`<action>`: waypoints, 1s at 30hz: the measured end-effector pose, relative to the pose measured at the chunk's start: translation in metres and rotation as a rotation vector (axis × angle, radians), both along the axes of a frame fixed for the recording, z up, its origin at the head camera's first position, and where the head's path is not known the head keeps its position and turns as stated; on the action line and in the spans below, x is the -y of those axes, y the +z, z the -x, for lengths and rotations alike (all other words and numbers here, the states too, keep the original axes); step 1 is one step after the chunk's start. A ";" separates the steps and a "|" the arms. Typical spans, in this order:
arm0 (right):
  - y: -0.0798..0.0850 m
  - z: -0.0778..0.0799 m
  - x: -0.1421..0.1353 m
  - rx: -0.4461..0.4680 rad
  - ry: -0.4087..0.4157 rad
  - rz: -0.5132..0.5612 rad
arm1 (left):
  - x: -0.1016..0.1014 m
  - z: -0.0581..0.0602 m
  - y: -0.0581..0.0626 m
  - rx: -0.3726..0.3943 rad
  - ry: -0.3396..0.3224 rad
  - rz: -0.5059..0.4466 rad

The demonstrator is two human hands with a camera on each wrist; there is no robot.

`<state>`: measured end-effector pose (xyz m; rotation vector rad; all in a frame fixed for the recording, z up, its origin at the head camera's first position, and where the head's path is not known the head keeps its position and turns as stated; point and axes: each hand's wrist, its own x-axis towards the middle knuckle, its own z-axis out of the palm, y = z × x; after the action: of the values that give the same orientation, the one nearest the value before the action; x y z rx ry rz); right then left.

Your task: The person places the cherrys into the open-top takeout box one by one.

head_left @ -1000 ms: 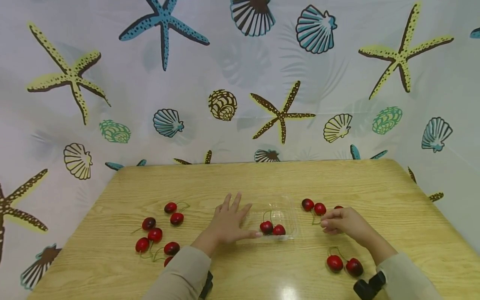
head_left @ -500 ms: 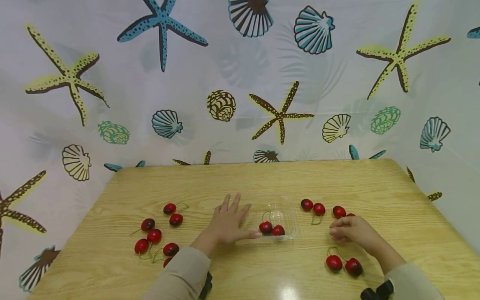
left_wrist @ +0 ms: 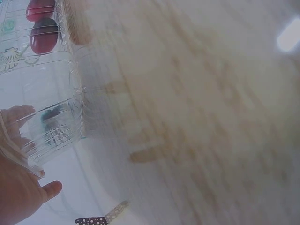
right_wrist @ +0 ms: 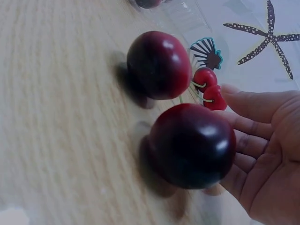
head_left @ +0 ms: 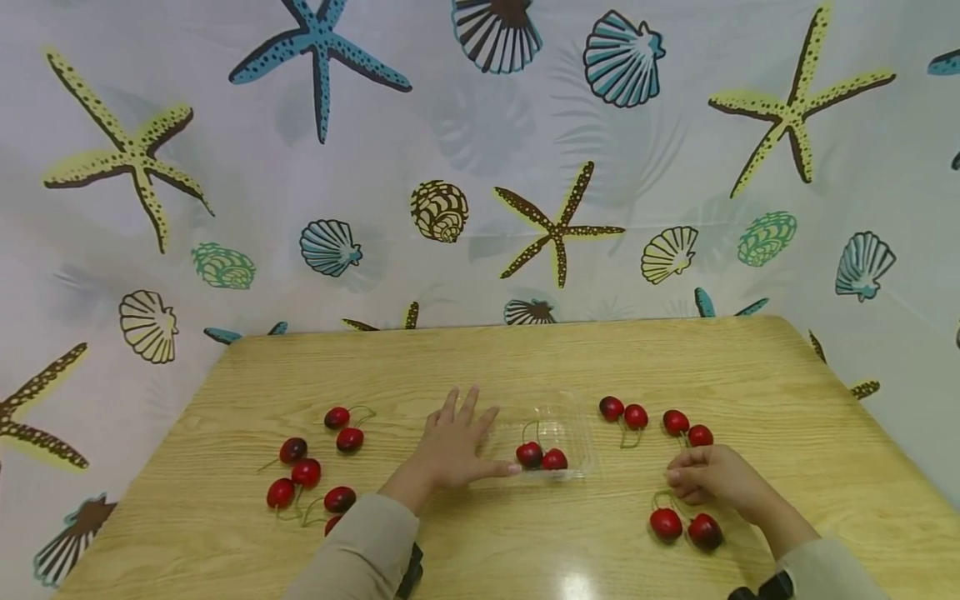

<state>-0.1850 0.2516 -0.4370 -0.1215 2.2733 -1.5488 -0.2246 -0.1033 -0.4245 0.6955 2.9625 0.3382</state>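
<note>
Wood-grain tabletop [head_left: 480, 358] supports a clear container [head_left: 562, 427] holding 2 red cherries [head_left: 529, 455].

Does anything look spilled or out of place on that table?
Nothing stands out. The clear container sits upright with two cherries inside; the loose cherries lie in small groups on the table to either side, with no visible damage.

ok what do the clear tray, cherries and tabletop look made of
Clear tray: probably thin plastic, glossy; see-through with moulded ridges. Cherries: smooth, shiny skins with highlights; real or artificial, can't tell. Tabletop: wood or wood-look laminate; pale grain, glossy glare.
</note>
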 end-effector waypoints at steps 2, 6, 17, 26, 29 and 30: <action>-0.001 -0.001 0.000 0.004 -0.002 0.008 | 0.000 0.000 0.000 -0.004 0.000 0.001; -0.001 -0.003 0.000 0.022 -0.006 0.056 | 0.000 0.001 0.000 -0.016 0.005 0.006; -0.005 -0.006 0.000 0.053 -0.009 0.120 | 0.000 -0.001 0.001 0.000 0.009 0.008; -0.007 -0.007 0.000 0.068 -0.026 0.139 | -0.002 -0.001 0.002 -0.001 0.008 0.007; -0.007 -0.007 0.000 0.076 -0.023 0.148 | -0.002 -0.001 0.002 -0.002 0.007 0.008; -0.007 -0.007 0.000 0.077 -0.016 0.150 | -0.002 -0.001 0.002 -0.001 0.007 0.008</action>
<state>-0.1776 0.2515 -0.4444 -0.0828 2.1038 -1.7018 -0.2236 -0.1010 -0.4221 0.6843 2.9664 0.3265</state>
